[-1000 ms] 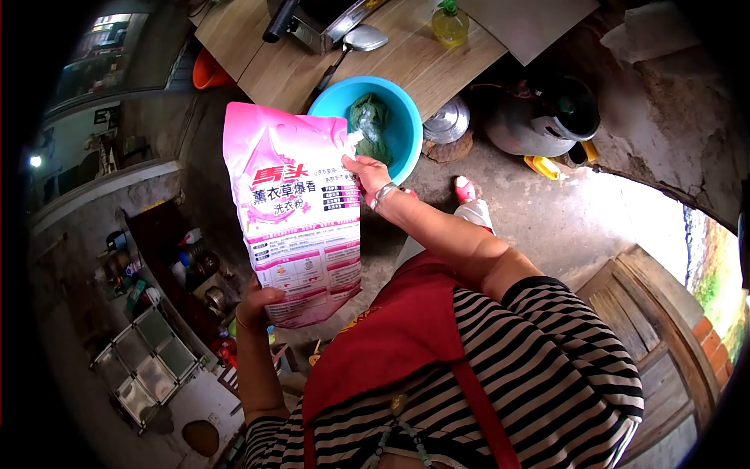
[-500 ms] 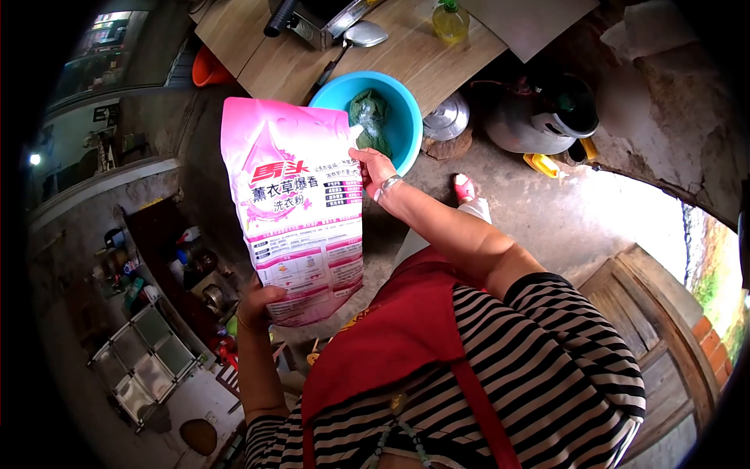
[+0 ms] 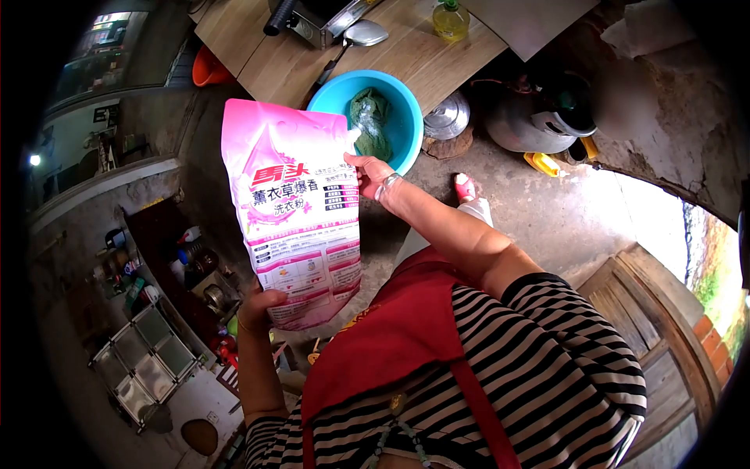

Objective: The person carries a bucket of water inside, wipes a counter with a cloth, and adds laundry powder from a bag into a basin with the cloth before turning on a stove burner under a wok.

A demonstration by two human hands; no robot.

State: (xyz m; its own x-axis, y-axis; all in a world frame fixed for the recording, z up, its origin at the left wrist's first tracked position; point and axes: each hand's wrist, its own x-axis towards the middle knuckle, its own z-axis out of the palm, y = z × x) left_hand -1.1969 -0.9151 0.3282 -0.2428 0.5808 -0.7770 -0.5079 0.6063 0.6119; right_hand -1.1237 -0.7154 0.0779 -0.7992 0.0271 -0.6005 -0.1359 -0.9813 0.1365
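A pink-and-white laundry powder bag (image 3: pixel 301 227) is held upright in front of the body by 2 hands: its lower left side is grasped by the left hand (image 3: pixel 258 306), with the thumb laid over the front, and its upper right edge is pinched by the right hand (image 3: pixel 370 173). Beside the bag and partly hidden by it, a turquoise basin (image 3: pixel 406 117) is seen at the edge of a wood-grain tabletop (image 3: pixel 273 66); what it is supported by cannot be told. A wet-looking green cloth (image 3: pixel 371 125) is contained in the basin. On the tabletop, a metal spatula (image 3: pixel 366 33) is laid with its black handle towards the basin, and a green-capped bottle of yellow liquid (image 3: pixel 451 23) is stood farther right. A round metal lid (image 3: pixel 447 117) is rested on a wooden block (image 3: pixel 448 148) on the concrete floor (image 3: pixel 531 227). An orange-red bucket (image 3: pixel 209 69) is placed left of the tabletop. At the right, the floor is brightly lit near a wooden door (image 3: pixel 648 328); at the left, a panelled rack (image 3: pixel 147 361) is seen by the wall.
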